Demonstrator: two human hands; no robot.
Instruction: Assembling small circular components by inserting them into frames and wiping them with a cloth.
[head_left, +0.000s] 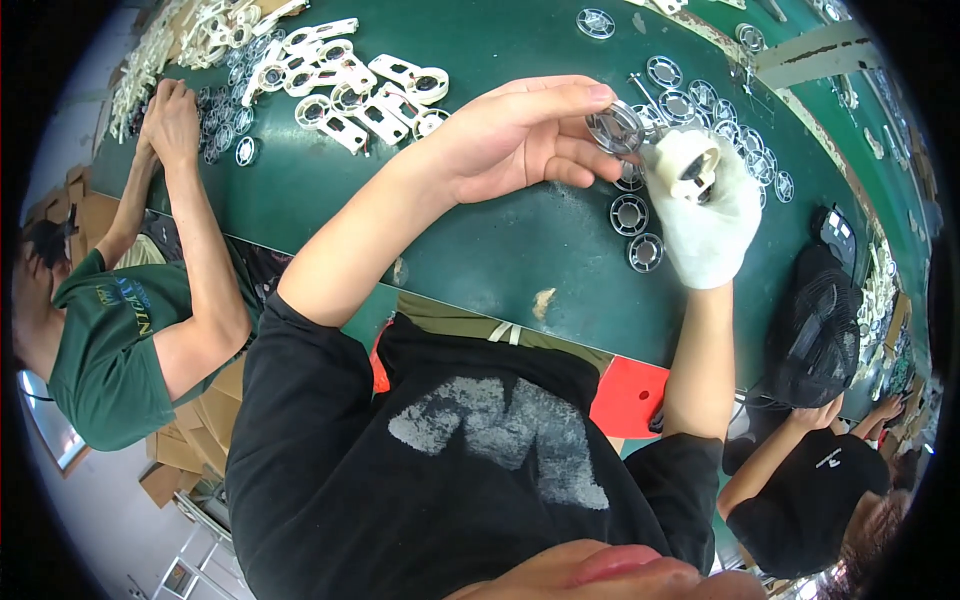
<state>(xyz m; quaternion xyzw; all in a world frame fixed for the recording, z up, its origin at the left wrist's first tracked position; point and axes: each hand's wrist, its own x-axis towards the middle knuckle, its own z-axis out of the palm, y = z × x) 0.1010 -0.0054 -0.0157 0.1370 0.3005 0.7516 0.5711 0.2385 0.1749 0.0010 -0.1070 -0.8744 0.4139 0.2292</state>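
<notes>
**Well, that white glove (725,240) hides plenty**

Left hand (515,140) has a silver ring (613,128) pinched between thumb and fingers, above the green table (480,260). Right hand (706,205), gloved, is closed round a cream part (672,157), though its fingertips are hard to make out. Some loose silver rings (677,106) beyond it are partly blocked too.

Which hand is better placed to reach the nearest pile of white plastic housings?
Probably the left hand: it is nearer the white plastic housings, though it holds a silver ring. The gloved right hand is farther off, holding a white part.
</notes>
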